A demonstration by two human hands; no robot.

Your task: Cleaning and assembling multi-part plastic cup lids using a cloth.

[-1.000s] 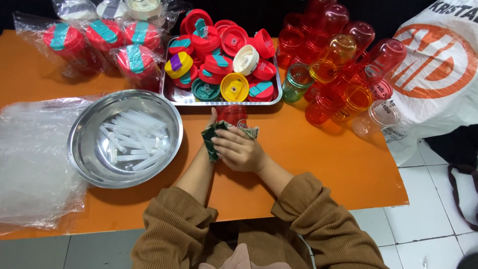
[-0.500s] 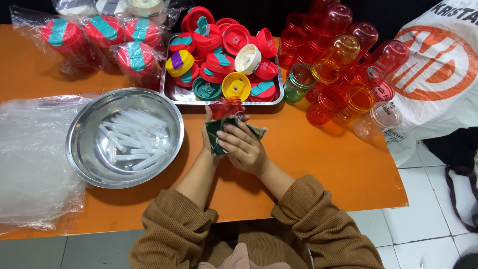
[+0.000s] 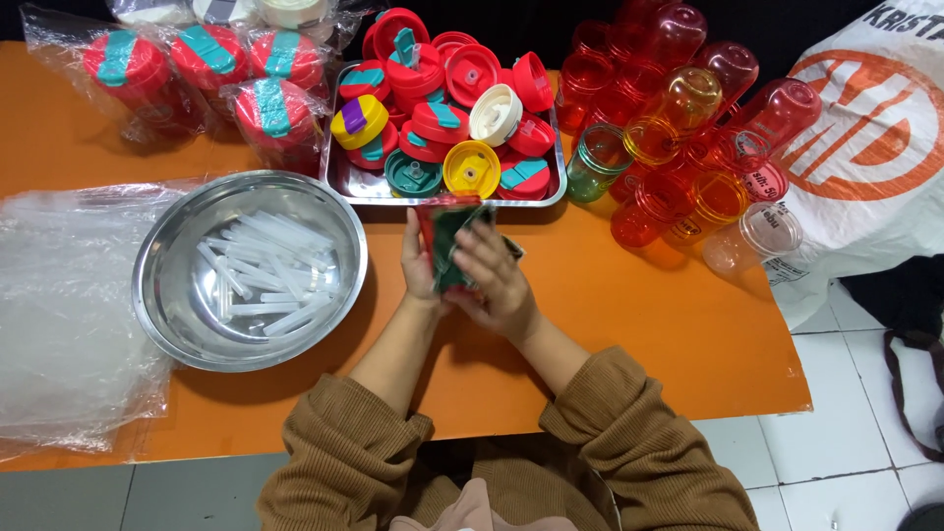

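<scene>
The person is holding a red bottle (image 3: 430,228) with a dark green cloth (image 3: 454,258) around it, above the orange table (image 3: 629,324), just in front of the metal tray (image 3: 346,182). The left hand (image 3: 418,267) is gripping the bottle from the side, fingers curled and pressed together on it. The right hand (image 3: 497,280) is pressing the cloth against the bottle, with its fingers a little spread over the cloth. The bottle is lying tilted between both hands, and I cannot tell if it has a lid.

As a judgement, the work is looking far from finished. Many bare bottles (image 3: 678,118), red, orange and one green, are standing in a group to the right of the tray, all without lids. The tray is holding a heap of loose lids (image 3: 462,108), mostly red with teal, some yellow and one cream. The steel bowl (image 3: 157,295) on the left is holding many clear plastic straws (image 3: 261,270). A few closed bottles in plastic bags (image 3: 197,74) are lying at the far left corner, so only a small part seems done. A stack of clear bags (image 3: 59,315) is waiting at the left edge.
</scene>
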